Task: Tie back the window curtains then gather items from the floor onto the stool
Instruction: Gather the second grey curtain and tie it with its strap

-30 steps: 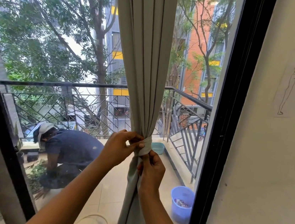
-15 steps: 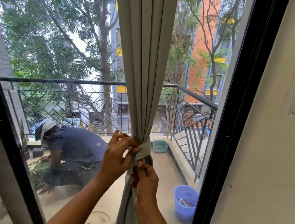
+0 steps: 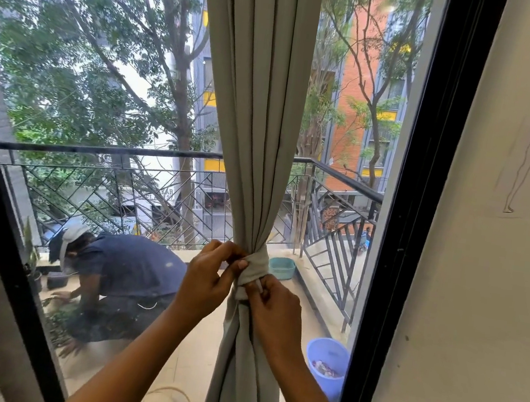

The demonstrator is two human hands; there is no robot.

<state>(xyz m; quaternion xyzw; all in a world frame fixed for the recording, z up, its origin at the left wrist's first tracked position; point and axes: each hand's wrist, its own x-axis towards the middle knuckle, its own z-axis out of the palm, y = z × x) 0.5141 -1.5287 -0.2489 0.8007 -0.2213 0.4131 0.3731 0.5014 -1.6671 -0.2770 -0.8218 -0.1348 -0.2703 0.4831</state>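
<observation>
A grey curtain (image 3: 255,106) hangs in front of the window, bunched into a narrow column. A band of the same grey cloth, the tieback (image 3: 257,268), wraps round it at waist height. My left hand (image 3: 211,277) pinches the band's left side with thumb and fingers. My right hand (image 3: 271,312) grips the cloth just below the band on the right, pinching a small pale end. Below the band the curtain falls straight down between my forearms. No stool or floor items are in view.
A black window frame (image 3: 424,200) stands right of the curtain, with a white wall (image 3: 479,294) bearing a line drawing beyond it. Through the glass, a person (image 3: 121,276) crouches on the balcony near a teal tub (image 3: 282,267), a blue bucket (image 3: 326,358) and a black railing (image 3: 338,216).
Both hands stay at the band. My left fingers have closed in tighter on it, and my right hand has shifted slightly right and down. The view has tilted a little.
</observation>
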